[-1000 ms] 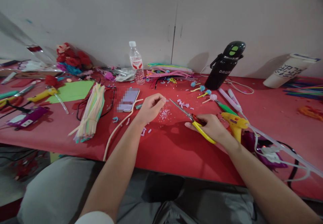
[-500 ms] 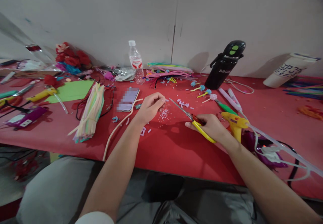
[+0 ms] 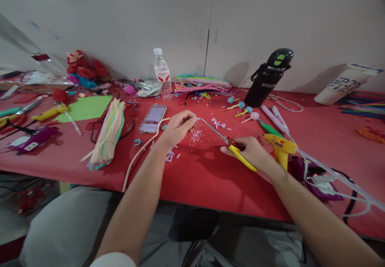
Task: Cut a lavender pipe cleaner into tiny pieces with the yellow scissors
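Mid-worktop [image 3: 192,179], our left hand [image 3: 180,126] has its grip pinched on a small pale piece [image 3: 198,118], only the end showing; our right hand [image 3: 251,151] has its grip wrapped around the scissors [image 3: 230,142], whose tips reach that end. To snip well, we would keep the pinch steady, skin clear of the blades [image 3: 215,130], and cut over the crumbs [image 3: 196,135]. Leftward, toward the front edge, the bundle [image 3: 108,134] of long stems looks soft and fuzzy; the crumbs look light and loose; the blades look metal, slim and pointed; the yellow handles [image 3: 242,158] look smooth.
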{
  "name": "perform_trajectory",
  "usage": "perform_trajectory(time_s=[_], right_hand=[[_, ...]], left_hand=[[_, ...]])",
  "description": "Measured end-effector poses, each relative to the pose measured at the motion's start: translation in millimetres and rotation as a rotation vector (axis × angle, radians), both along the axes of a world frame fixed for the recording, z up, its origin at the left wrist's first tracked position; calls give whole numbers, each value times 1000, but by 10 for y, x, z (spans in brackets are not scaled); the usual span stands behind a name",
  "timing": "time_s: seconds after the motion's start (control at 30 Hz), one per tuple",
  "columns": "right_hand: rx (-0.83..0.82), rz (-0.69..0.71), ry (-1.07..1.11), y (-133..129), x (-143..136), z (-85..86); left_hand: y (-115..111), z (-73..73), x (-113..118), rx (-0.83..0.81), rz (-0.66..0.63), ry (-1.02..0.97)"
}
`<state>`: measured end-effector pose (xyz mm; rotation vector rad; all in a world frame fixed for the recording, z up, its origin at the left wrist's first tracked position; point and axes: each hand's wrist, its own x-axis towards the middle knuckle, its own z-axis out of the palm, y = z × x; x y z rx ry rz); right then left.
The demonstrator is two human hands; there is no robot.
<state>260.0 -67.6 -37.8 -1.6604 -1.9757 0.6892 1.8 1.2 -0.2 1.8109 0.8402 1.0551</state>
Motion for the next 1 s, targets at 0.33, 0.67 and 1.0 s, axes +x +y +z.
perform_trajectory(time_s=[0.33,0.67,1.0], right_hand=[[25,4,-24,11,26,-15],[35,14,-9,4,6,13],[29,12,-15,-1,6,16]], left_hand=[[82,-74,-106,24,-84,76],[63,-53,-88,73,-57,109],[60,-52,-84,68,-53,115]])
